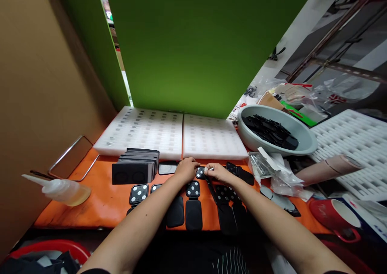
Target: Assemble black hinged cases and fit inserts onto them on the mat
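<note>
Dotted black folding case [200, 172]: between left hand [186, 168] and right hand [218, 174] — just past the left fingertips, just under the right ones.
Left hand: fingers bent and close together, at the left edge of the case; cannot tell if gripping or only touching.
Right hand: pinched narrow, with thumb and finger on a small pale stick [211, 168], by the right side of the case.
Row in front: more dotted cases [192, 189], open and flat on the orange table [99, 197], close to both arms — tight room there.
Front edge: just past the bottom ends of that row.
Back: two white foam trays [145, 145], with only a thin strip of orange before them.
Left side: stack of dark cards [133, 173] near the left hand, then bare orange over to the squeeze bottle [66, 191].
Right side: crowded with a clear plastic bag [284, 179], a big pale bowl [308, 141] of black pieces [269, 130] and a red mug [322, 214].
</note>
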Demonstrator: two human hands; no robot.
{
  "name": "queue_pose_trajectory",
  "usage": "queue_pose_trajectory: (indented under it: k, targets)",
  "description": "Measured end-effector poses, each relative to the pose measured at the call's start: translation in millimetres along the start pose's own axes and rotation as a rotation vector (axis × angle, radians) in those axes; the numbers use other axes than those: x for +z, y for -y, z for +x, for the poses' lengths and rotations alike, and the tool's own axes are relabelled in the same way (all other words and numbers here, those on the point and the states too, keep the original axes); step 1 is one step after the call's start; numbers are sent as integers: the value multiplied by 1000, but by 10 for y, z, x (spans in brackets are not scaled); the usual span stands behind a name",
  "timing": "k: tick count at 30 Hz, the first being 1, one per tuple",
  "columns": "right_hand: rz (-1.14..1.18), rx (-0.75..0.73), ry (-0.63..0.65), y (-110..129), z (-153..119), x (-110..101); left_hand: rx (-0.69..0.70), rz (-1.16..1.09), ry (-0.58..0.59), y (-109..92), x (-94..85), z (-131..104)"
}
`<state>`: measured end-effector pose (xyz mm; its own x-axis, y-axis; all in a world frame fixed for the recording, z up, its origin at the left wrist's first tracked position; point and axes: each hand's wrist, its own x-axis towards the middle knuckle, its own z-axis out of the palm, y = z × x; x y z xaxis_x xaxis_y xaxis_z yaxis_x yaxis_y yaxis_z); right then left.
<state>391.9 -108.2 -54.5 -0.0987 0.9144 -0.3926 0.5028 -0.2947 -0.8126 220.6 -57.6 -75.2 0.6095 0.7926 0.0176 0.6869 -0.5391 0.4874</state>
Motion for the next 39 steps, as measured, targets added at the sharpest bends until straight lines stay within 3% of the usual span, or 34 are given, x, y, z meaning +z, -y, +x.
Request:
queue_pose_trajectory:
  k: [3,6,8,12,16,19,21,24,27,32,35,39]
  targets:
    - [-39,-36,-18,-1,-54,22,-3,-25,-24,-117,-77,-264]
    - [-312,-128,-29,15,-135,73,91,-69,19,-299,-66,-704]
    - [-586,-159,-37,24,-186,143,248,-119,81,-420,18,-980]
    - [-832,-132,-49,30,-215,266,298,-54,175,-541,272,-1235]
    - [-492,18,66,35,-136,198,262,15,190,-519,436,-1212]
    - [-186,140,209,13,-94,52,269,40,153,-506,469,-1199]
    - [72,159,221,-33,-117,-45,279,46,136,-503,472,-1212]
    - [586,148,92,-146,-246,-148,296,43,122,-490,478,-1237]
    - [851,108,-132,-283,-458,-168,287,45,95,-468,496,-1253]
    - [909,14,-396,-480,-810,-54,290,68,77,-461,467,-1252]
    - [939,-13,-453,-538,-889,44,301,88,103,-504,411,-1229]
    - [903,-24,-479,-545,-791,213,375,95,150,-665,432,-1144]
